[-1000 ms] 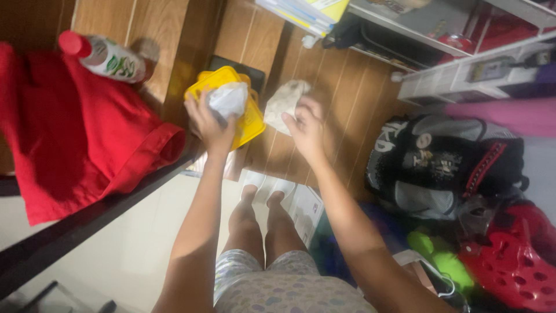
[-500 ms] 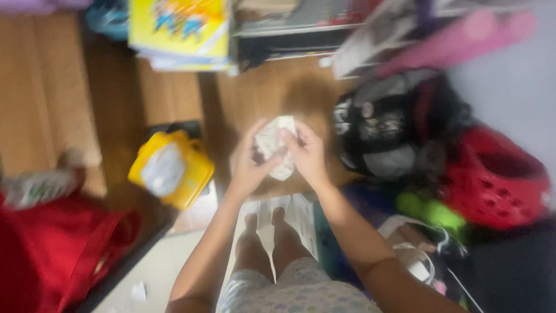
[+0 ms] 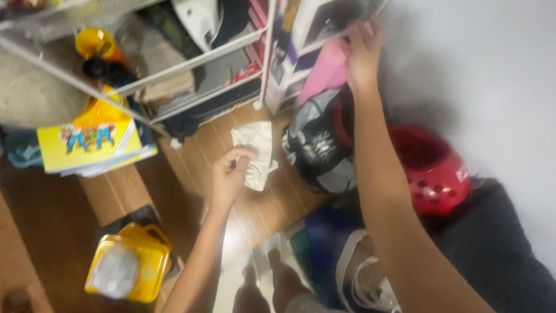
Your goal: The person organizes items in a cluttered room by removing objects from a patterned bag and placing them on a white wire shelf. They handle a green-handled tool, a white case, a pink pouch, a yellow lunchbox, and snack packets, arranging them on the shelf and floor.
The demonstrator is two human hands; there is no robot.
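— Both hands were on that crumpled paper a moment ago; now only the left hand point(image 3: 230, 177) pinches the crumpled paper point(image 3: 255, 153), out over the wooden floor point(image 3: 272, 203).

— And down by the feet?

— That yellow box point(image 3: 128, 269) sits lower left, well apart from it.

— The right hand point(image 3: 362, 49)?

— Gone up to the white shelf point(image 3: 301, 35), fingers spread open against its edge, above the pink roll point(image 3: 327, 72). A black backpack point(image 3: 321, 145) lies just beside the paper, a red basket point(image 3: 431, 168) past it.

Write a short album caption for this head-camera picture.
Left hand pinching a crumpled cloth, right hand reaching up to white shelves.
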